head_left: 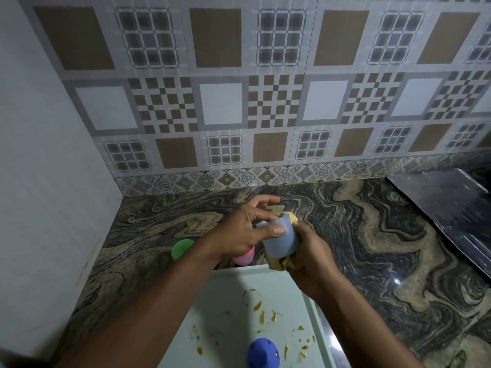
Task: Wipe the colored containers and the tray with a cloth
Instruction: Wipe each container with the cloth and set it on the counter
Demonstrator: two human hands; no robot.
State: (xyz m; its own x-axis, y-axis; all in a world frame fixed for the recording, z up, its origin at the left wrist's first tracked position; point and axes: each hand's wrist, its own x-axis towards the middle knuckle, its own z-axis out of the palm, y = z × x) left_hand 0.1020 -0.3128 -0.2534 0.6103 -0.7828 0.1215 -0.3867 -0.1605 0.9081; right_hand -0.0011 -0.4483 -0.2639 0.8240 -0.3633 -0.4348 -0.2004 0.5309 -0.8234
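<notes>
Two grips clean one pale cup (281, 243), held above the desk (372, 235) just past the tray's (228, 293) far edge.

Left grip (247, 229) pinches the cup near its rim, thumb on the wall; right grip (310, 264) clasps the cloth (277, 264) bunched round the base. Thin plastic, so probably light, stiff and slippery if wet: rim and base are sound holds. The cloth is soft and folds freely. Green cup (182, 248) and pink cup (244, 258) stand beyond the tray; blue cup (261, 353) sits on it among brown smears. Contents are hidden.
</notes>
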